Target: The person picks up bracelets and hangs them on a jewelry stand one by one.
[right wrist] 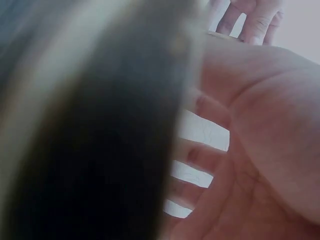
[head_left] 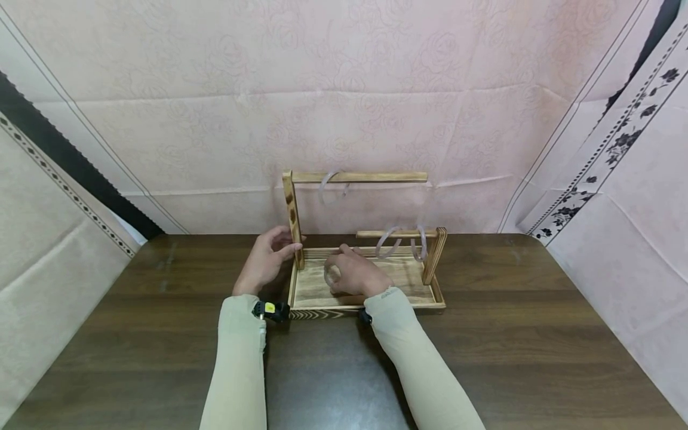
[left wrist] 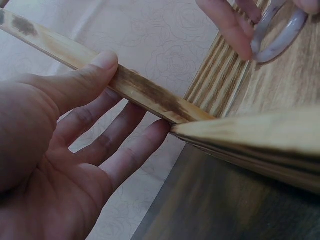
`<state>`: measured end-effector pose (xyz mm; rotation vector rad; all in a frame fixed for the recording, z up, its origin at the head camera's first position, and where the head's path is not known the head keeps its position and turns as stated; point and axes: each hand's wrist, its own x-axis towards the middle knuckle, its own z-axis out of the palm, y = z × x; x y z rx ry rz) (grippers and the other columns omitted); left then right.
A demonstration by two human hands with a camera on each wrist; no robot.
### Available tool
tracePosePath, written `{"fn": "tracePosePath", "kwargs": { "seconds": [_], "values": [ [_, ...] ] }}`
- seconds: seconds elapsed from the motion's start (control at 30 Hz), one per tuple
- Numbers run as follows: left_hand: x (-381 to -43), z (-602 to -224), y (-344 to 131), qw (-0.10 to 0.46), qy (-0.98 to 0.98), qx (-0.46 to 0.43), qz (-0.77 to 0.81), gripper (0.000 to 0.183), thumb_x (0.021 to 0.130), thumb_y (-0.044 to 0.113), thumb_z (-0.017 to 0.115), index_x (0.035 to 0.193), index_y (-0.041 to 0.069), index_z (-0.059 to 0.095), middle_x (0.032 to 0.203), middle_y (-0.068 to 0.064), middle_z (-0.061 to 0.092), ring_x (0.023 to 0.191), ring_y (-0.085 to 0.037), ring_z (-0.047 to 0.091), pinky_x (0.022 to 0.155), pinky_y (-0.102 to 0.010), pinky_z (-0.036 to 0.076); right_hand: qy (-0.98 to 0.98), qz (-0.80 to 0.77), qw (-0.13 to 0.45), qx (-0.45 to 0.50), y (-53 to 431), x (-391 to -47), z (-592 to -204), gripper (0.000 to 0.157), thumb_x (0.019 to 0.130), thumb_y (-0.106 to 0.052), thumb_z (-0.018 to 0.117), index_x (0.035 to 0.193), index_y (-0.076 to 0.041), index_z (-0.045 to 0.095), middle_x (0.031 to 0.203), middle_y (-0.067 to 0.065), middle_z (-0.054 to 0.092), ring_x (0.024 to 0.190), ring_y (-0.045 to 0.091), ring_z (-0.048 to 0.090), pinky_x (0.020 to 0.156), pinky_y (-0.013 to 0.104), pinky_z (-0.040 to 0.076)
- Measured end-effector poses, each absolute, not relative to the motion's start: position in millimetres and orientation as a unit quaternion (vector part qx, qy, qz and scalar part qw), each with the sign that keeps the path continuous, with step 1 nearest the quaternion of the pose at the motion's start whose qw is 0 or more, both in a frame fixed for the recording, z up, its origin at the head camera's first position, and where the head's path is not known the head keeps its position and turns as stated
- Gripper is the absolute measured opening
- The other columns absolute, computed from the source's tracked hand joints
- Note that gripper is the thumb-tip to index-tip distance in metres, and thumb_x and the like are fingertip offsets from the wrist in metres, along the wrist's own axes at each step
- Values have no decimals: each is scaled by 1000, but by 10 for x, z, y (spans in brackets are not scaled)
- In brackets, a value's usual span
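Note:
A wooden display stand (head_left: 355,313) with a shallow tray base stands on the table, its tall post at the left and a short one at the right. My left hand (head_left: 267,258) grips the tall post (left wrist: 142,92), thumb on one face and fingertips behind it. Over the tray, my right hand (head_left: 357,272) holds a pale, translucent bangle (left wrist: 285,42) by its edge. One similar bangle (head_left: 323,190) hangs on the upper rod (head_left: 381,177). On the lower rod hang another bangle (head_left: 380,246) and a third bangle (head_left: 423,243).
The stand sits close to the far edge of the dark wooden table (head_left: 510,334). A pale patterned cloth (head_left: 349,71) hangs behind it. In the right wrist view, a dark blurred shape covers much of the left side.

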<state>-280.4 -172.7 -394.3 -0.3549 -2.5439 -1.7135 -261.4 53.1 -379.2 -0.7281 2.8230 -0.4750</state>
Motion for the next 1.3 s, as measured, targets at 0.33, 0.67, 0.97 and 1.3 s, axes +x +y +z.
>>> {"fn": "tracePosePath", "kwargs": {
  "seconds": [0.33,0.67,0.97,1.3],
  "values": [
    [-2796,-3950,-1708,20,-826,-112,-552,36,100,15,66,134,3,60,131,-20,67,116,-29,64,100,-43,58,945,-166,103,-261,539,-2632,-3827,35,91,-9,75,123,-22,71,158,12,44,153,35,31,117,49,43],
    [-2812,-3952,-1715,17,-826,-109,-553,36,100,17,67,133,4,61,130,-16,67,117,-30,63,102,-44,57,946,-157,86,-269,527,-2636,-3825,38,85,-9,77,119,-23,72,144,10,54,141,37,45,109,50,47],
    [-2798,-3959,-1722,10,-822,-111,-558,35,100,16,67,132,6,61,133,-20,66,118,-30,63,103,-44,56,944,-176,57,-274,512,-2613,-3798,33,89,-14,72,121,-23,73,122,7,54,105,29,49,80,38,51],
    [-2832,-3910,-1735,18,-822,-116,-557,32,100,14,66,130,4,62,130,-20,67,115,-28,64,101,-44,57,936,-199,15,-290,481,-2604,-3652,33,90,-21,74,122,-25,69,128,3,57,110,27,51,84,41,54]
  ]
}}
